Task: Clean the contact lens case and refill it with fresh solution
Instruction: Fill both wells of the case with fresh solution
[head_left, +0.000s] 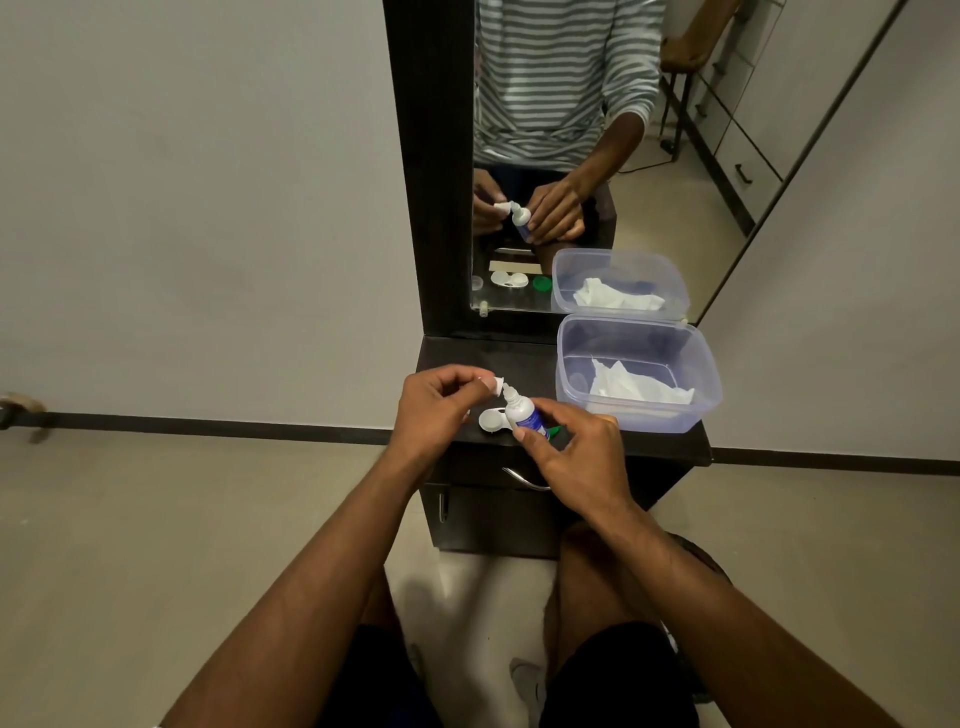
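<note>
So the right hand (576, 457) has its fingers (527, 441) curled round the lower part of a small white plastic solution bottle with a blue label (524, 415), held tilted so the nozzle points up and to the left. The left hand (434, 410) sits just beside that nozzle, thumb and fingertips pinching a little white bottle cap (496, 385). The cap is right at the tip of the nozzle, and I honestly can't tell whether it's touching or just off it.

The white plastic contact lens case (491, 420) lies on the dark wooden worktop (670, 441), right under the bottle and between the two hands. One round well shows; the rest is hidden behind the bottle and the right hand. A bit of green, which looks like the green screw lid (556, 430) of the case, peeks out next to the right thumb.

To the right on the worktop there's a clear rectangular plastic tub (571, 358) with a crumpled white tissue (636, 387) lying inside it. It's apart from the hands, back against the tall mirror in a dark frame (421, 208).

The mirror shows the same stuff from the other side: both hands with the bottle, the case with both wells open, the green lid next to it, and a grey-and-white striped shirt (566, 78). Below the worktop there's a drawer with a curved metal handle (524, 480).
</note>
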